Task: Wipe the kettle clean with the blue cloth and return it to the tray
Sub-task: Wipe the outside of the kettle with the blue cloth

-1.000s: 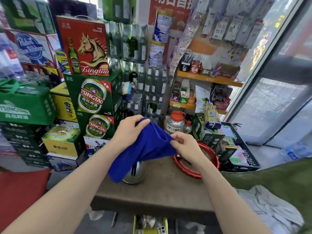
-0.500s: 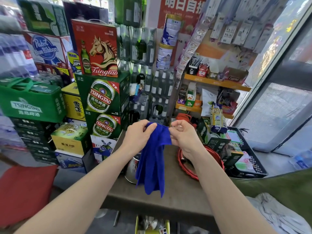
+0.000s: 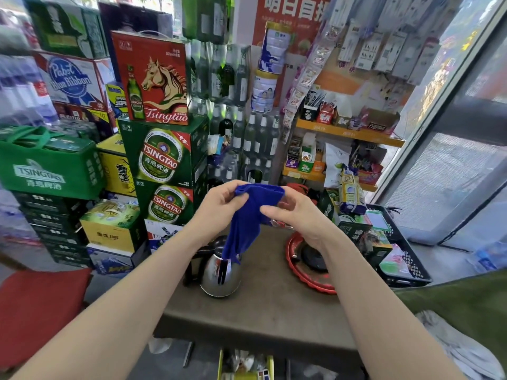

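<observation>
I hold the blue cloth (image 3: 248,215) up in front of me with both hands. My left hand (image 3: 219,207) pinches its top left edge and my right hand (image 3: 296,215) grips its right side. The cloth hangs down in a narrow fold, its tip just above the kettle. The shiny steel kettle (image 3: 219,275) with a black handle stands on the brown table (image 3: 274,305), left of centre. To the right lies the red round tray (image 3: 304,278), with the black kettle base (image 3: 312,257) on it, partly hidden by my right wrist.
Stacked beer cartons (image 3: 164,160) and bottles stand behind and left of the table. A black crate (image 3: 403,259) of packets sits at the right, next to a glass door. A red cushion (image 3: 35,311) lies low on the left, and green fabric (image 3: 466,305) on the right.
The cloth went from spread wide between my hands to gathered into a narrow hanging fold. My hands have come closer together and risen slightly above the kettle.
</observation>
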Tool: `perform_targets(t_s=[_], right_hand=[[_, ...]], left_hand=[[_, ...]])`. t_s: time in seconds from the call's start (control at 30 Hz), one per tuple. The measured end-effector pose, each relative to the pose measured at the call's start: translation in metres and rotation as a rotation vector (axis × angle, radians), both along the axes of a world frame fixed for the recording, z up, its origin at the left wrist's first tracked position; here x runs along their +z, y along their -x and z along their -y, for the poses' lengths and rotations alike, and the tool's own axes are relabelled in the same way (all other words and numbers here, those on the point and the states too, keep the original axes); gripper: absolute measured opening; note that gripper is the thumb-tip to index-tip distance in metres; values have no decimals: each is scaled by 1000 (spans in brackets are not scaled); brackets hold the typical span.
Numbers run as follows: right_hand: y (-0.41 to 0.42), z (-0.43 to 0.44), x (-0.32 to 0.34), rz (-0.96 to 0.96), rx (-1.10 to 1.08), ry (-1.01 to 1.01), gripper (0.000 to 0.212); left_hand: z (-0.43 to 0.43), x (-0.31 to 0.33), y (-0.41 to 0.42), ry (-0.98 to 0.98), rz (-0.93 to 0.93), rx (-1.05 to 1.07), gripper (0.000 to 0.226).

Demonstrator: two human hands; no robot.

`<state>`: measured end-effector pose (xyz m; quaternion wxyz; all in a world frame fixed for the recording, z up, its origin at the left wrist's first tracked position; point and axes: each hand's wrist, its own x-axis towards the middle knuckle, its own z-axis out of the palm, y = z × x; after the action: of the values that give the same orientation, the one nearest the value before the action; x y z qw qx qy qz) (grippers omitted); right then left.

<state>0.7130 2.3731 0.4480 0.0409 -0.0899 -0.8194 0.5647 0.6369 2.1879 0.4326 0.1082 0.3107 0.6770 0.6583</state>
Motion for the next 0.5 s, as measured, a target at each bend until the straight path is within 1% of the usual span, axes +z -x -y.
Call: perform_targets(t_s=[0.07,0.1,0.13,0.2,0.27,0.3,0.33,0.37,0.4,0.43,0.47,0.5], right_hand=[[3,-1,5,-68,26,90,24],[4,0,8,-101,38,118,19],[4,2,12,-125,45,131,18],[6,4,18,-183,3,152,21],[11,2,17,-204,-143,219,24],[13,0,14,-152,-209,274,31],[13,-2,7,-33,-239,306,44],[11,-4,-5,138,-213,326,56],[5,-4,-18,301,-146,345,61],[-2,-3,-32,399,-73,360,56],[-8,-2,-43,428,-23,369,45],[-11,-2,-50,407,-16,388,33]], left_hand=[[0,8,0,-78,60,-11,24],[1,8,0,-104,96,-11,25],[1,6,-1,-98,133,-17,27],[0,-3,-5,7,208,-60,31],[-5,-19,-9,82,273,-82,25],[-8,-25,-11,72,310,-50,23],[-11,-29,-12,53,354,-4,22],[-13,-33,-11,38,399,34,21],[-14,-36,-9,42,437,64,21],[-15,-38,-7,68,468,75,21],[-14,-40,-5,119,491,68,23],[-13,-42,-4,164,501,42,26]])
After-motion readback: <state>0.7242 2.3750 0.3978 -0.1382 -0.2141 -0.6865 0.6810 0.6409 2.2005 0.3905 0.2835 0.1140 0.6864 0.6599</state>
